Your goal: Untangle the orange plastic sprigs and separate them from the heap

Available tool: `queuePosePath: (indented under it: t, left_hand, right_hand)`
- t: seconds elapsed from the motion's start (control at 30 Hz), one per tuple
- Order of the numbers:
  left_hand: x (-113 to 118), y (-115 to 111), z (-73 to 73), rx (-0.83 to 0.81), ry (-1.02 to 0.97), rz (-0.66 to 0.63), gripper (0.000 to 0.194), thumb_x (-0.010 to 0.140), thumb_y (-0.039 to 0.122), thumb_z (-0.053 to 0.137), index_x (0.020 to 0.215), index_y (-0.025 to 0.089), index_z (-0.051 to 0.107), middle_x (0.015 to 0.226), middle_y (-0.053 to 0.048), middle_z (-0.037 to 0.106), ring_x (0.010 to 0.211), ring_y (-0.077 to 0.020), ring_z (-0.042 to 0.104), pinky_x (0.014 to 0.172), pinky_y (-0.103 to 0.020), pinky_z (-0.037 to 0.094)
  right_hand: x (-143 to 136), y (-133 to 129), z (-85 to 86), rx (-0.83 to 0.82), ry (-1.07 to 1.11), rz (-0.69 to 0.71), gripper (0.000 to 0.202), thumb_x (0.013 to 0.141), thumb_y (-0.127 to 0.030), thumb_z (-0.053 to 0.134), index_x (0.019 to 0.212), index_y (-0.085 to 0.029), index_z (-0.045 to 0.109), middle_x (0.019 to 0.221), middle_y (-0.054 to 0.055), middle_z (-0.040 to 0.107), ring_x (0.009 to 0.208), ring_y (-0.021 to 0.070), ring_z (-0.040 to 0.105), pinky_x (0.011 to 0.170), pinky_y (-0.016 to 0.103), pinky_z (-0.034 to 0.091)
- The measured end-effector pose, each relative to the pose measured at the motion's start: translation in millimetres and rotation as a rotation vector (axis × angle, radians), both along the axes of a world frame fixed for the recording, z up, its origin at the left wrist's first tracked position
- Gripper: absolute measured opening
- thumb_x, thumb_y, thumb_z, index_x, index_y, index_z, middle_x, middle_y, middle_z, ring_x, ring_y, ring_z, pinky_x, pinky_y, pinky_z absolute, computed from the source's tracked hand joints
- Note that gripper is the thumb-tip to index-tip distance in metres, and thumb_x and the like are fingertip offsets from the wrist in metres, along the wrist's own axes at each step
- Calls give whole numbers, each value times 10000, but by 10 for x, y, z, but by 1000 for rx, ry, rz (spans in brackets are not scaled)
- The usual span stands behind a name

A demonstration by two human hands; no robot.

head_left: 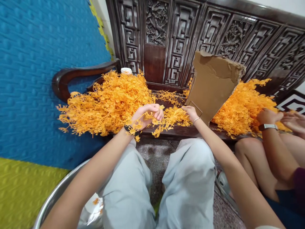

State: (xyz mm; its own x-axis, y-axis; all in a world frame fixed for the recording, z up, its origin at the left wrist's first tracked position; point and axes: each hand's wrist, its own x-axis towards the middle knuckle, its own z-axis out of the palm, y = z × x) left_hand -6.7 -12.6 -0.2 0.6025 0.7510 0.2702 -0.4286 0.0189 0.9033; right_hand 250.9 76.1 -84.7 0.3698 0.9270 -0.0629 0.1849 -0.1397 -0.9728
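Note:
My left hand [149, 114] is closed around a few orange branching plastic sprigs [162, 127], which dangle over the wrist and below the fingers. A large heap of the same orange sprigs [119, 98] lies beside it, on the left of the dark wooden bench. My right hand [191, 113], with a thin bracelet at the wrist, reaches to a smaller orange pile [175, 115] in the middle. Its fingertips are pinched at the pile's edge on an orange sprig. Just behind the right hand, a brown cardboard sheet [213, 84] stands upright.
Another orange heap [245, 106] lies right of the cardboard, by another person's hands [269, 116]. A white round container [126, 71] stands behind the left heap. The bench has a curved armrest [62, 82] and carved backrest [156, 63]. A metal basin [45, 210] sits lower left.

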Motion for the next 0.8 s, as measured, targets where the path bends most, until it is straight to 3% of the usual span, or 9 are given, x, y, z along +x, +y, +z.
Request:
queuePosePath:
  t: [0.1,0.2,0.33,0.43,0.67,0.73,0.8]
  left_hand:
    - [0,31,-13,11,0,1,261,674,267,556,450,163,470,477,-13,447,524,-122,468,636,-325,403]
    - [-15,75,-44,8,1,32,237,705,248,533,490,152,504,538,-19,490,577,-121,502,679,-314,415]
    - [-17,121,-80,0,-30,73,235,731,238,506,517,145,533,566,-20,504,601,-117,516,676,-286,412]
    - [-16,127,-89,-2,-45,66,260,760,248,492,528,142,543,584,-23,514,613,-117,519,680,-279,412]
    - [-29,117,-72,-30,-1,123,249,754,249,526,531,141,547,586,-22,520,613,-118,518,692,-279,423]
    - [-23,117,-70,-21,26,151,243,746,242,547,527,137,553,584,-20,530,614,-115,520,686,-273,424]
    - [-19,118,-85,-10,40,179,238,745,248,567,535,135,563,591,-21,546,627,-117,529,690,-272,429]
  right_hand:
    - [101,62,-97,-63,-157,-79,134,670,-106,656,687,-138,527,552,3,571,474,98,512,559,254,468]
    - [163,129,-151,-62,-321,-126,126,644,-77,653,706,-138,562,661,44,627,617,130,579,688,274,482]
    - [153,147,-161,-33,-462,-101,88,634,-48,616,602,-129,605,758,96,667,823,179,611,856,285,433]
    - [96,110,-121,9,-500,-89,96,635,-41,587,655,-111,650,843,118,674,880,192,606,897,298,416]
    - [-45,32,222,198,-478,-108,260,706,-84,501,932,-99,629,1011,114,626,899,156,581,884,281,440]
    - [-119,-45,368,336,-419,-113,239,739,-102,474,941,-116,600,1011,96,614,901,142,576,878,270,441]
    - [-232,-185,523,578,-298,-91,154,764,-131,481,886,-137,575,940,71,609,878,139,572,861,276,446]
